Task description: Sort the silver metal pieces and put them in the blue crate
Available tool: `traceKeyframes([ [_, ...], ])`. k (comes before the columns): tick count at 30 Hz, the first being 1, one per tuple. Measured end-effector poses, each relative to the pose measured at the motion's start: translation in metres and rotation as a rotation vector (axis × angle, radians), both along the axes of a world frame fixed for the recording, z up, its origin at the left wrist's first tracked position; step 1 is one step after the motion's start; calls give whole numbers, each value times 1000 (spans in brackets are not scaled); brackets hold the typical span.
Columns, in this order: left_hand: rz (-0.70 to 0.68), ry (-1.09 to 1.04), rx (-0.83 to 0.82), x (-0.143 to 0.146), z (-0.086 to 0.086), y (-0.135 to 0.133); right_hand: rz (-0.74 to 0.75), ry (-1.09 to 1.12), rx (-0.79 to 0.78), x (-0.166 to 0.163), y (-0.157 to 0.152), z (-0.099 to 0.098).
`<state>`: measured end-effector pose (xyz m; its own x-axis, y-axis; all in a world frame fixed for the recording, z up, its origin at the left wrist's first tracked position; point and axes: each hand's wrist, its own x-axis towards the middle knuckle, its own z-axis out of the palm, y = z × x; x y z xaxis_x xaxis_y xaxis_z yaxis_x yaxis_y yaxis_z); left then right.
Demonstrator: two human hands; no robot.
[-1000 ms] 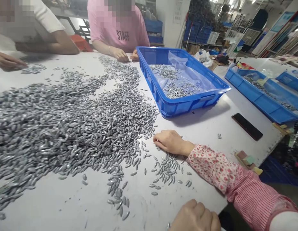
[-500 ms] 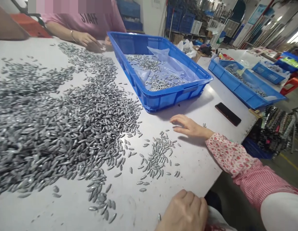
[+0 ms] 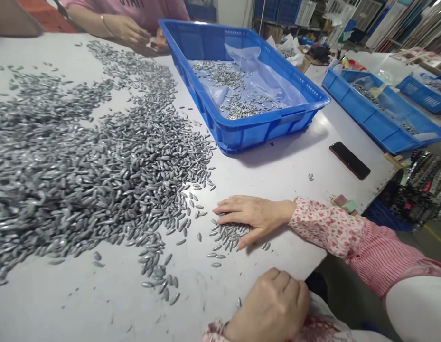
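Observation:
My right hand lies flat, fingers stretched out, on a small heap of grey metal oval pieces near the table's front edge. My left hand is curled into a fist at the table edge below it, knuckles up; what is inside it is hidden. One loose piece lies just beside that fist. The big pile of the same pieces covers the left half of the white table.
A blue crate lined with clear plastic holds more pieces behind my right hand. A black phone lies to its right. Further blue trays stand at the right. Another person's hands work at the table's far side.
My right hand came back from near the crate and dropped flat onto the small heap, bunching it together. The left fist stayed at the table edge. The view tilted downward.

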<state>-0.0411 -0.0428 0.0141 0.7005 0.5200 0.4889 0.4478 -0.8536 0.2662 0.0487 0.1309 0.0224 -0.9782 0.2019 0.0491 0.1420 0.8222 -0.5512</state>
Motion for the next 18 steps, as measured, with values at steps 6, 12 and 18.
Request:
traceKeyframes([
  [6,19,17,-24,3,0,-4,-110,36,28,57,-9,8],
  [12,17,0,0,6,-6,-7,-104,-71,201,33,-27,-10],
  [18,-2,11,21,4,-6,-3,-54,-84,307,-21,-33,-7],
])
